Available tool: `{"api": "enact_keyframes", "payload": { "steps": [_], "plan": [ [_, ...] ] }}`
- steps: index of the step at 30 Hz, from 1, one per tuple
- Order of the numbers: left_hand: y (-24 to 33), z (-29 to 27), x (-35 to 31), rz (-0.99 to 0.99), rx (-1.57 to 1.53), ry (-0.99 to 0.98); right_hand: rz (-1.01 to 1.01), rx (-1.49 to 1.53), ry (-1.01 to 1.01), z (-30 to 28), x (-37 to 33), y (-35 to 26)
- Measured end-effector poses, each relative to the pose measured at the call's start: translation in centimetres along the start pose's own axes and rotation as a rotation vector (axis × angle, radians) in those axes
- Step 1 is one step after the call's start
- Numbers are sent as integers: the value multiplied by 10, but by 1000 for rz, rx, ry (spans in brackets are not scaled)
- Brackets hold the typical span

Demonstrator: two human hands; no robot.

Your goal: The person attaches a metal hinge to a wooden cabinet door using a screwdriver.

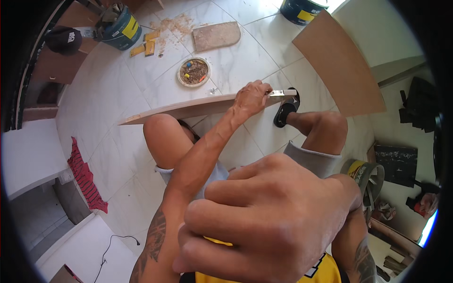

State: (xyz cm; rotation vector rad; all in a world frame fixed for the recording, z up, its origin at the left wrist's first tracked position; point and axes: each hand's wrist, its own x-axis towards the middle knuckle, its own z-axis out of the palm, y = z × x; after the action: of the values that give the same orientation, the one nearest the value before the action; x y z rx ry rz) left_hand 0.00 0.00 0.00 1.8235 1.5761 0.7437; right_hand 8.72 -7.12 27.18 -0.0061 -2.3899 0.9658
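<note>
A long wooden board [203, 106] lies crosswise in front of the seated person, its near-left stretch touching the left knee [161, 133] and its far end close to the black shoe [282, 113]. The left hand [252, 98] reaches out to that far end, its grip closed on the board's edge just beside a shiny metal piece [282, 93]; the fingertips are partly hidden. The right hand [273, 219] is raised close to the camera, back outward, its grip narrow with the fingers curled in; whether it holds anything cannot be told. Beyond the board, on the pale tiled floor [236, 68], stands a round dish [194, 72] of brown matter with small blue, yellow and orange pieces. Farther off lie a flat slab [217, 37] with a rounded corner, some yellow packets [149, 47] and scattered shavings [175, 24], near a dark bucket [121, 29]. A large brown panel [340, 66] rests at the right, and a red striped cloth [86, 177] lies at the left.
</note>
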Motion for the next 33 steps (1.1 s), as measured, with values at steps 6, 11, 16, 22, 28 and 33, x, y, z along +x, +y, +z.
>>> {"api": "enact_keyframes", "payload": {
  "steps": [6,11,16,22,28,33],
  "plan": [
    [-9,-4,4,36,-62,-49,70,-88,81,-11,-66,-31],
    [-19,-18,5,93,-40,-75,60,-135,113,-4,-83,-35],
    [-41,-25,5,272,75,-37,27,-158,109,-7,-83,-34],
    [-50,-44,-19,165,126,-95,29,-121,99,-16,-89,-13],
    [-33,-40,-14,179,99,-139,836,-454,-38,-68,-162,115],
    [-55,-42,-28,241,102,-166,890,-509,-262,-46,-179,185]
  ]
}}
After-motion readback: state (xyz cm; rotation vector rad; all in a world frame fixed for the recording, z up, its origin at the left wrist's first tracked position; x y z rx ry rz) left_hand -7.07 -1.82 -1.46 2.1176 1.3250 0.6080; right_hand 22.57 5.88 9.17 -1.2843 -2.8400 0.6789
